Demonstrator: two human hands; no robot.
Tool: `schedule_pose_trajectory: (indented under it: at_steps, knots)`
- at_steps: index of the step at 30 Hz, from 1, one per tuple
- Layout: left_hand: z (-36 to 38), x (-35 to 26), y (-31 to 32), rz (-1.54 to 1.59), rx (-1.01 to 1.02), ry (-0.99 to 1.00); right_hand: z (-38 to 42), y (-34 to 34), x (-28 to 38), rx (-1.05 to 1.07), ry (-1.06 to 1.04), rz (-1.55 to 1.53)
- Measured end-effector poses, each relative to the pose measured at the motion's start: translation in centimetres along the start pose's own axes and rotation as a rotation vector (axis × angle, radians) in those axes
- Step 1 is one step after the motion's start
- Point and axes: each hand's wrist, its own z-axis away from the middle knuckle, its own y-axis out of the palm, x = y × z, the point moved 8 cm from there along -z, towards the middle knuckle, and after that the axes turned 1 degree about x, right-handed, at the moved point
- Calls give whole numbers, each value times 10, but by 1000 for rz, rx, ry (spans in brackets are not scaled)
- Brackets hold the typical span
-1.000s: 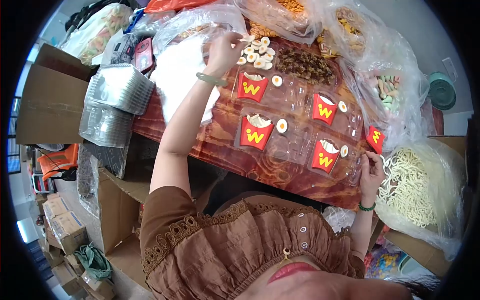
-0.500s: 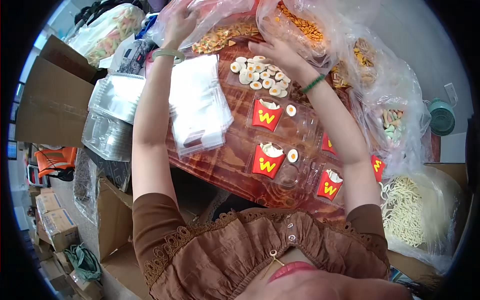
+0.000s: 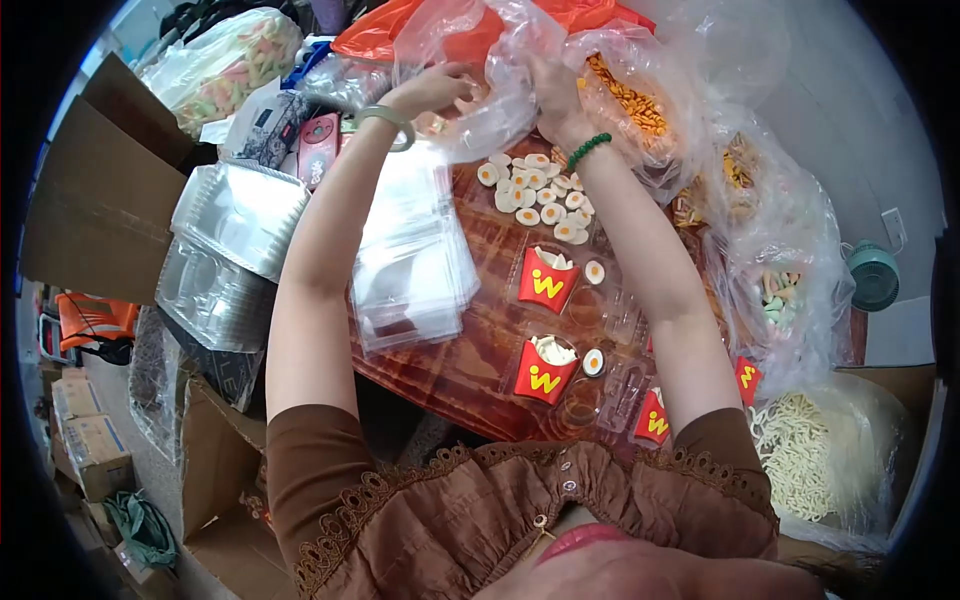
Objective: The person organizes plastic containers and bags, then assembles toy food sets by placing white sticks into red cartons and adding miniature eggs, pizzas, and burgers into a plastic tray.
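A clear plastic bag (image 3: 490, 115) is bunched up between my hands at the table's far side. My right hand (image 3: 558, 98) is closed on the right side of this bag. On its left side my left hand (image 3: 438, 92) has bent fingers, thumb apart, next to the plastic. Just nearer lie several egg-shaped candies (image 3: 540, 190), white with orange centres. Closer to me, red fries cartons (image 3: 543, 370) with pale sticks sit in clear plastic trays (image 3: 582, 408), each with an egg candy (image 3: 593, 362) beside it.
Flat clear bags (image 3: 410, 290) lie left of the trays, and stacked plastic containers (image 3: 225, 270) stand at the left edge. Bags of orange candy (image 3: 635, 105) and pale sticks (image 3: 795, 450) are on the right. Behind my hands is a red bag (image 3: 380, 35).
My hands have drawn closer together, and the clear bag is now gathered between them. The yellow triangular candies seen at the back are now mostly out of sight. The view has shifted slightly.
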Motion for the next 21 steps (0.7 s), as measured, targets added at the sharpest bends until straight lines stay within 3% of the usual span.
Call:
schedule_pose_trajectory:
  at_steps: [2, 4, 5, 7, 9, 10, 11, 12, 13, 14, 15, 16, 17, 19, 21]
  knots:
    - [-29, 8, 13, -581, 43, 117, 14, 9, 6, 145, -210, 501]
    - [-48, 11, 26, -1045, 14, 313, 20, 1, -14, -17, -36, 671]
    - [-84, 43, 37, -1303, -94, 612, 34, 6, -14, 116, 161, 833]
    - [-65, 30, 40, -1266, -177, 548, 23, -9, -39, 223, 270, 818]
    - [-15, -27, 54, -1496, -181, 416, 17, -16, -59, 327, 381, 802]
    - [-31, -6, 74, -1610, 53, 534, 11, -24, -53, 192, 308, 617]
    - [-29, -9, 76, -1606, 53, 533, 8, -34, -49, 57, 236, 430]
    - [-28, -13, 71, -1338, 96, 423, 0, -23, -35, 139, 102, 188]
    - [-28, -14, 67, -1068, 136, 316, -4, -23, -31, 141, 101, 191]
    - [-57, 7, 57, -931, 64, 188, -12, -32, -20, 13, 22, 69]
    - [-61, 3, 41, -893, -109, 178, -14, -38, -2, -118, -58, -54]
    - [-63, 2, 22, -849, -279, 170, -20, -33, 10, -20, -133, -177]
    - [-89, 10, 7, -895, -357, 318, -21, -32, 18, -27, -131, -174]
    - [-61, -25, -6, -1026, -401, 180, -19, -25, 51, -62, -236, -187]
    - [-48, -39, -23, -964, -497, 158, -11, -26, 59, -162, -123, -127]
